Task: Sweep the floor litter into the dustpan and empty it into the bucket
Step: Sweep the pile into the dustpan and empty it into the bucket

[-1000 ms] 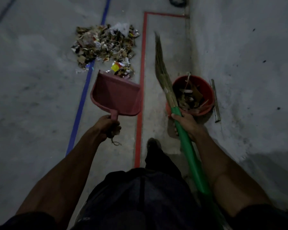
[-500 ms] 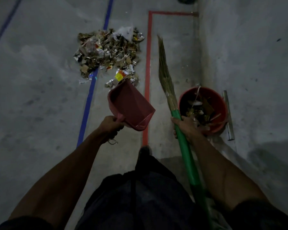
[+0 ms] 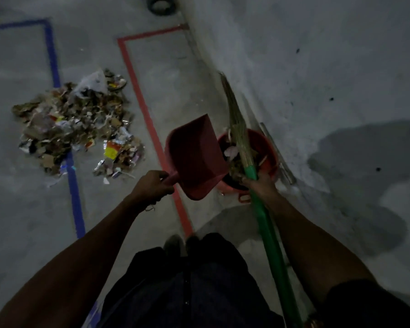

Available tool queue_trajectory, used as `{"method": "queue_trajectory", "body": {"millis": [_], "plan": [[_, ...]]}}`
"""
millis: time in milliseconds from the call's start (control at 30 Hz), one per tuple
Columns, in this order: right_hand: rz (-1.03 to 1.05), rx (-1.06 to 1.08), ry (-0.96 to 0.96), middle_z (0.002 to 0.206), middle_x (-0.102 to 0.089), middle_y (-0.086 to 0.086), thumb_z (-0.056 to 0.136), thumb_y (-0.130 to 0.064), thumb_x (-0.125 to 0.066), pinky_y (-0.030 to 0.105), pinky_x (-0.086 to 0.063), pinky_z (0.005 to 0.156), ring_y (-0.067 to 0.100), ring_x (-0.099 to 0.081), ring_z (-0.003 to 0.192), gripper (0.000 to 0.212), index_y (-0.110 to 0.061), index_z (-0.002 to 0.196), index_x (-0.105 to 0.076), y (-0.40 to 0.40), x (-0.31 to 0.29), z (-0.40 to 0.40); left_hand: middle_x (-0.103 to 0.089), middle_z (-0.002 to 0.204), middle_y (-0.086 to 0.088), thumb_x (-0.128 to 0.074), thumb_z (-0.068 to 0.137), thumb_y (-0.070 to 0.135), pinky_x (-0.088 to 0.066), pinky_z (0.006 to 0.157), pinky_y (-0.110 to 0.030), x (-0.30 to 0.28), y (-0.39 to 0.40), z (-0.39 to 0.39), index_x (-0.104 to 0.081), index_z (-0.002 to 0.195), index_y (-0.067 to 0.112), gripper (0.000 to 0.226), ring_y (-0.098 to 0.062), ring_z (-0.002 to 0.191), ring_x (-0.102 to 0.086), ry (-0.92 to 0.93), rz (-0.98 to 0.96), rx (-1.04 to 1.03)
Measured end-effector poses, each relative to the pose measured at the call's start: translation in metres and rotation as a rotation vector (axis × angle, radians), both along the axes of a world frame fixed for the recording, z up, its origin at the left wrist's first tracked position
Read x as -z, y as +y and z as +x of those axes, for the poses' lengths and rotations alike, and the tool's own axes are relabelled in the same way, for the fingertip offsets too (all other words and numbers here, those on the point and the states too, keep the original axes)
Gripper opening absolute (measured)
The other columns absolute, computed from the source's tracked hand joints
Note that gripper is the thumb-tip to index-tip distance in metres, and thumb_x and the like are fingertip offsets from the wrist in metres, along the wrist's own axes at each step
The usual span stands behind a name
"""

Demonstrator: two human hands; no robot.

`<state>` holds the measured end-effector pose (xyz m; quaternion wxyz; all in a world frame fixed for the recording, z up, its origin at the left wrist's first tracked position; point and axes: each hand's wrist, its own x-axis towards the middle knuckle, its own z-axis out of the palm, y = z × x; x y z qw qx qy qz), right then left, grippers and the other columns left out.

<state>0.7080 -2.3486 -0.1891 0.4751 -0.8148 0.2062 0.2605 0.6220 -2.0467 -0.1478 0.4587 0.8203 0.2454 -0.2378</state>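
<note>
I've swung the dustpan from the litter pile over the bucket; left grip clutching its handle, right grip clutching broom — emptying now.

My arms are bare from wrist to upper arm. A thin dark thread bracelet with loose ends circles my left wrist. Dark short sleeves cover my upper arms. I wear dark trousers, creased at the knees, and dark footwear whose details are lost in dim light.
</note>
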Motion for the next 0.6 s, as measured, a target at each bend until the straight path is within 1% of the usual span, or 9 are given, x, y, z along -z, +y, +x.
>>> {"method": "queue_trajectory", "body": {"millis": [67,133,233,333,400,467,533,567,600], "plan": [[-0.008,0.008,-0.019,0.081,-0.066,0.003,0.083,-0.034,-0.077,0.017,-0.045,0.039,0.007,-0.063,0.048,0.037,-0.011,0.108,-0.062,-0.008,0.001,0.004,-0.061,0.062,-0.010,-0.069,0.075,0.010,-0.037,0.039,-0.022,0.001,-0.006,0.019,-0.067,0.096,0.017,0.022,-0.015,0.042,-0.049,-0.027,0.026,0.103],[-0.052,0.001,-0.033,0.077,-0.061,-0.003,0.084,-0.029,-0.075,0.012,-0.040,0.035,0.004,-0.059,0.046,0.033,-0.013,0.108,-0.059,-0.015,0.002,0.010,-0.058,0.058,-0.004,-0.069,0.074,0.011,-0.036,0.038,-0.021,0.002,-0.014,0.033,-0.068,0.097,0.018,0.024,-0.012,0.040,-0.049,-0.041,0.041,0.165],[-0.083,-0.025,-0.042,0.085,-0.062,-0.001,0.088,-0.016,-0.068,0.011,-0.040,0.038,0.007,-0.057,0.061,0.036,-0.006,0.121,-0.060,-0.027,0.008,0.027,-0.061,0.062,-0.001,-0.071,0.073,0.014,-0.040,0.040,-0.022,0.004,-0.029,0.053,-0.069,0.099,0.021,0.027,-0.012,0.045,-0.054,-0.049,0.092,0.238],[-0.049,-0.040,-0.013,0.094,-0.063,0.003,0.089,-0.012,-0.066,0.012,-0.045,0.040,0.011,-0.065,0.070,0.031,-0.008,0.119,-0.060,-0.041,0.020,0.043,-0.066,0.073,-0.001,-0.072,0.070,0.016,-0.047,0.055,-0.029,0.010,-0.050,0.071,-0.072,0.100,0.018,0.030,-0.012,0.059,-0.060,-0.066,0.178,0.308],[-0.084,-0.087,0.009,0.085,-0.062,0.000,0.091,-0.017,-0.066,0.006,-0.039,0.037,-0.003,-0.064,0.055,0.028,-0.009,0.117,-0.060,-0.053,0.031,0.053,-0.067,0.075,0.001,-0.072,0.070,0.017,-0.045,0.055,-0.027,0.015,-0.069,0.083,-0.072,0.100,0.019,0.031,-0.011,0.062,-0.060,-0.051,0.196,0.305],[-0.116,-0.142,0.042,0.096,-0.066,0.008,0.093,-0.021,-0.064,0.005,-0.038,0.040,-0.011,-0.059,0.049,0.027,-0.006,0.116,-0.060,-0.065,0.041,0.062,-0.063,0.070,0.004,-0.071,0.070,0.016,-0.038,0.050,-0.023,0.019,-0.089,0.094,-0.071,0.099,0.020,0.029,-0.008,0.059,-0.058,-0.026,0.203,0.290],[-0.157,-0.213,0.062,0.115,-0.065,0.014,0.093,-0.025,-0.063,0.012,-0.043,0.062,0.006,-0.068,0.080,0.040,-0.005,0.126,-0.056,-0.078,0.049,0.068,-0.062,0.068,0.002,-0.070,0.071,0.015,-0.035,0.049,-0.022,0.024,-0.110,0.103,-0.071,0.096,0.016,0.025,-0.010,0.057,-0.056,0.000,0.215,0.253],[-0.185,-0.246,0.070,0.120,-0.063,0.013,0.092,-0.027,-0.064,0.017,-0.042,0.067,0.017,-0.064,0.090,0.046,-0.008,0.132,-0.053,-0.084,0.052,0.070,-0.063,0.069,-0.001,-0.069,0.071,0.014,-0.035,0.048,-0.022,0.026,-0.120,0.107,-0.071,0.094,0.014,0.024,-0.011,0.056,-0.056,0.011,0.220,0.227],[-0.200,-0.268,0.073,0.122,-0.061,0.011,0.091,-0.028,-0.064,0.020,-0.041,0.065,0.020,-0.058,0.091,0.051,-0.011,0.136,-0.049,-0.091,0.054,0.072,-0.063,0.068,-0.002,-0.068,0.072,0.013,-0.035,0.046,-0.022,0.029,-0.129,0.110,-0.070,0.094,0.012,0.022,-0.009,0.054,-0.056,0.024,0.217,0.198]]}}
